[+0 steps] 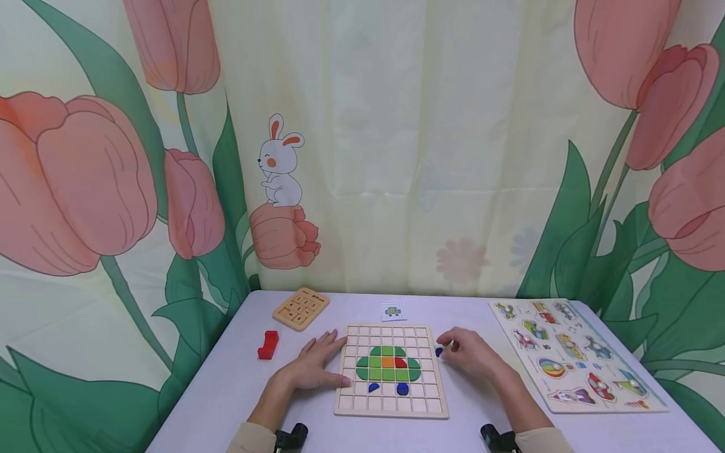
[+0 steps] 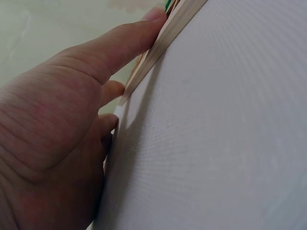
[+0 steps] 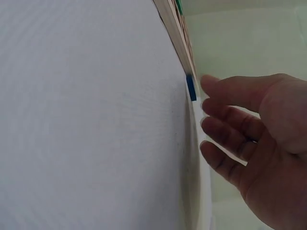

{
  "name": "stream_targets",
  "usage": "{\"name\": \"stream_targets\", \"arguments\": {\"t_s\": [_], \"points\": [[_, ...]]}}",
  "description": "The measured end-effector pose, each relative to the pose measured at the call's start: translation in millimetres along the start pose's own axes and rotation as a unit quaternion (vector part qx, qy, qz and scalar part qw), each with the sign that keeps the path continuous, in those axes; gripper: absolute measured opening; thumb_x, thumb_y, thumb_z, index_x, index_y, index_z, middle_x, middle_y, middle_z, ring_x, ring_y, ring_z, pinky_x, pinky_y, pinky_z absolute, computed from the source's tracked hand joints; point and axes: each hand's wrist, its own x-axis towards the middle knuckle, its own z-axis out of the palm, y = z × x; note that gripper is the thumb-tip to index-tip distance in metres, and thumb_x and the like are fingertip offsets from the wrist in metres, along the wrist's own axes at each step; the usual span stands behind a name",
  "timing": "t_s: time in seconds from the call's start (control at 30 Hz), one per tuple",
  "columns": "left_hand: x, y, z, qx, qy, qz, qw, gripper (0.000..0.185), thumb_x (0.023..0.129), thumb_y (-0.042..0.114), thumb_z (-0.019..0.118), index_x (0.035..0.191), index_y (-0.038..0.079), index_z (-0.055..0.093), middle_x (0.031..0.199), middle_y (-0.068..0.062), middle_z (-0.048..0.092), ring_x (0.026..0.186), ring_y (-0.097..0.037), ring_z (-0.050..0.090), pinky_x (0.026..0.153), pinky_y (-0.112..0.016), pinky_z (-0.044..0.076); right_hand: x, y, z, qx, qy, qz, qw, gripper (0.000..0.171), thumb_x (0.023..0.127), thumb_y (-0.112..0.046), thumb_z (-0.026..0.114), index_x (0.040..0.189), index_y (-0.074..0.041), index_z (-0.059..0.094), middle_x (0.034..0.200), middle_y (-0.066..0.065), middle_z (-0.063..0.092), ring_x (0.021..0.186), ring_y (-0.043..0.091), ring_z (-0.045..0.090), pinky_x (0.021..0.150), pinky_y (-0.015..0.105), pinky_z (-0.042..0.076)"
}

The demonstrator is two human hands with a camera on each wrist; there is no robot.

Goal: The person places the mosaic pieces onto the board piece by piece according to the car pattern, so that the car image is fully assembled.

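Observation:
A wooden grid board (image 1: 391, 406) lies on the table, bearing green pieces (image 1: 375, 362), an orange square (image 1: 387, 362) and a red rounded piece (image 1: 400, 363). Below these are a blue round shape (image 1: 403, 389) and a smaller blue curved piece (image 1: 374, 387). My left hand (image 1: 318, 365) rests at the board's left side, fingers spread and thumb on its edge. Right of the board, a blue piece (image 3: 191, 87) lies on the tabletop. My right hand (image 1: 470, 353) hovers beside that piece with bent fingers; the right wrist view shows a small gap between thumb and piece.
Behind the board lies a small picture card (image 1: 393, 311) with a green pattern. A wooden tablet (image 1: 301, 309) and a red block (image 1: 269, 345) sit to the left. On the right is a large picture puzzle board (image 1: 578, 358). A tulip-printed curtain (image 1: 385, 157) hangs behind the table.

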Motion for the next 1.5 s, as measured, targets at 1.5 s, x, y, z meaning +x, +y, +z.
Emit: {"name": "stream_targets", "arguments": {"t_s": [1.5], "points": [[-1.5, 3.1, -1.7, -0.008, 0.000, 0.002, 1.0000, 0.103, 0.078, 0.068, 0.077, 0.162, 0.022, 0.039, 0.174, -0.011, 0.023, 0.163, -0.033, 0.012, 0.131, -0.061, 0.004, -4.7, -5.5, 2.9, -0.098, -0.047, 0.000, 0.994, 0.017, 0.098, 0.005, 0.062, 0.096, -0.011, 0.067, 0.087, 0.000, 0.058, 0.083, 0.017, 0.052, 0.078, 0.037, 0.050]]}}
